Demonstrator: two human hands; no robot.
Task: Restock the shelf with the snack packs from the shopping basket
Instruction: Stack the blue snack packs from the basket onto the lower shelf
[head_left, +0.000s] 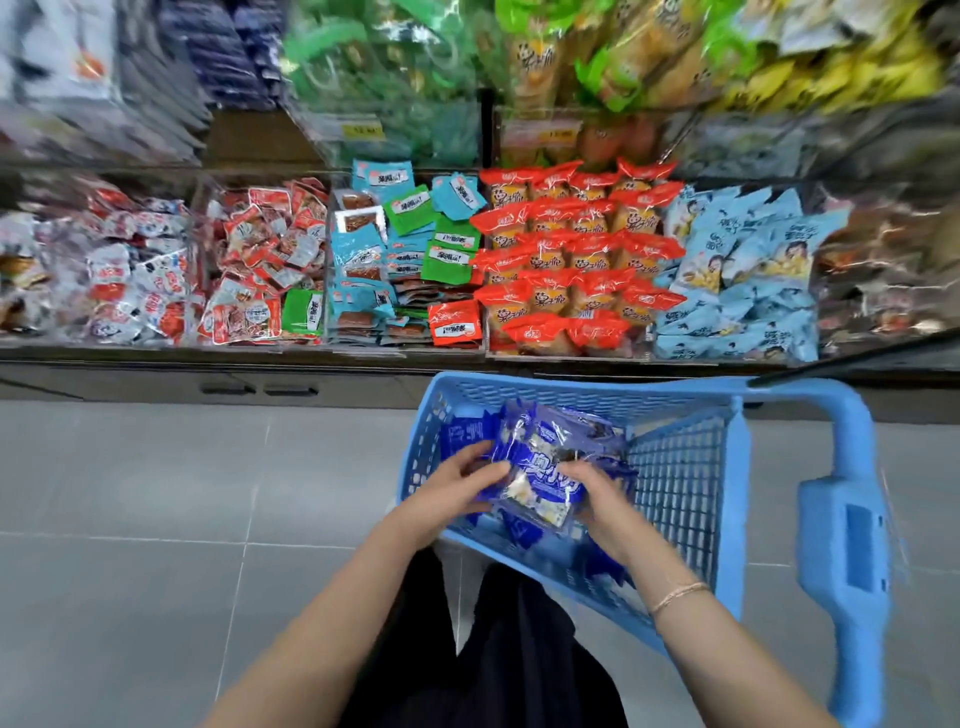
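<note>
A blue plastic shopping basket (680, 467) stands on the floor in front of me, holding dark blue snack packs (545, 467) with white print. My left hand (457, 488) grips the left side of a bunch of these packs inside the basket. My right hand (602, 499) grips the same bunch from the right. The bunch sits just above the basket's bottom. Beyond the basket runs the shelf (363, 358), divided into clear bins full of snack packs.
The bins hold red-and-white packs (140, 280), teal and green packs (400, 249), orange-topped packs (571, 249) and light blue packs (748, 275). The basket's long handle (847, 530) juts out at right. Grey floor tiles (156, 519) lie to the left. My dark trousers show below.
</note>
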